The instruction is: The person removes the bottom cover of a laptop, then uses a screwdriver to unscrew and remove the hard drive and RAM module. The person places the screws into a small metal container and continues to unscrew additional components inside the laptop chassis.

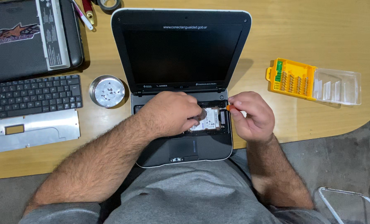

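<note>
A small dark netbook with a white-edged lid is sitting open at the near edge of the pale wooden bench, its keyboard removed so that the silver, rectangular hard drive in the bay below the screen is lying exposed. The left hand is resting over the left part of that drive, fingers curled down onto it — seemingly steadying it in place — though whether they are gripping anything is hidden by the knuckles. The right hand is pinching a slim orange-handled screwdriver between thumb and fingertips, its tip pointing left at the drive's upper right corner, just beside the left fingers. A round metal dish holding tiny screws is standing near the netbook's left side, within easy reach, and a yellow bit case with a clear open lid is lying well apart on the right. A detached black keyboard is lying on the far left.
</note>
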